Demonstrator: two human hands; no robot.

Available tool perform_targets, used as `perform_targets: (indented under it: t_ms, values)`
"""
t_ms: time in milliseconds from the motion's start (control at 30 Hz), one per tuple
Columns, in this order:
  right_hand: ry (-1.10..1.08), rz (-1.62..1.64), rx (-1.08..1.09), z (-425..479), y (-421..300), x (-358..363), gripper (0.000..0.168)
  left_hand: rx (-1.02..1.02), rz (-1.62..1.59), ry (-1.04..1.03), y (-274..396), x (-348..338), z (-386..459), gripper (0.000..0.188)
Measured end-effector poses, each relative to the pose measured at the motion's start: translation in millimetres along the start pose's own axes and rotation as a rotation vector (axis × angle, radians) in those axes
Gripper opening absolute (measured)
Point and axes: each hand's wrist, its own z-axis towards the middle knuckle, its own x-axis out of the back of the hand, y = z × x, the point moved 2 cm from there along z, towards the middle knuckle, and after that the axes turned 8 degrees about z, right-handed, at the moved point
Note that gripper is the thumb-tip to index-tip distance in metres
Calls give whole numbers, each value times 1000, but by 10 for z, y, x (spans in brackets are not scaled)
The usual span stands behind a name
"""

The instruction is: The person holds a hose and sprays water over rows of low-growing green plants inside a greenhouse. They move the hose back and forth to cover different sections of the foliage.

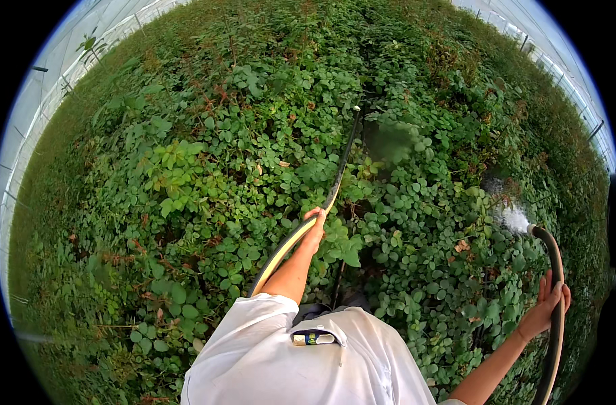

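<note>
My left hand (314,230) is closed around a black and yellow hose (282,253), in front of my white shirt (308,369). That hose bends up past my forearm and reaches forward over the leaves to a small white tip (357,108). Far to the right, my right hand (546,306) grips another stretch of hose (557,324), dark with a pale stripe. Its end curves over to the left, and a white spray of water (513,217) leaves the light-coloured nozzle (531,230) toward the plants. Whether both stretches belong to one hose cannot be seen.
Dense, leafy green plants (196,263) surround me on all sides, with some reddish-brown stems among them. A dark narrow gap (366,101) runs ahead between the rows. Pale greenhouse sheeting (39,111) with posts stands at left and right. A small rolled item (313,338) sits in my shirt pocket.
</note>
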Motion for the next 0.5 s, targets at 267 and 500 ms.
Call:
perform_targets:
  t_ms: [267,500]
  values:
    - [-426,456,-300,-1243,-582,-1265,21,208,-209,22,-710,875,-1264,43]
    - [-719,970,-391,-2019,-1187,-1996,18,198,-363,113,-1163,1256,-2446,36]
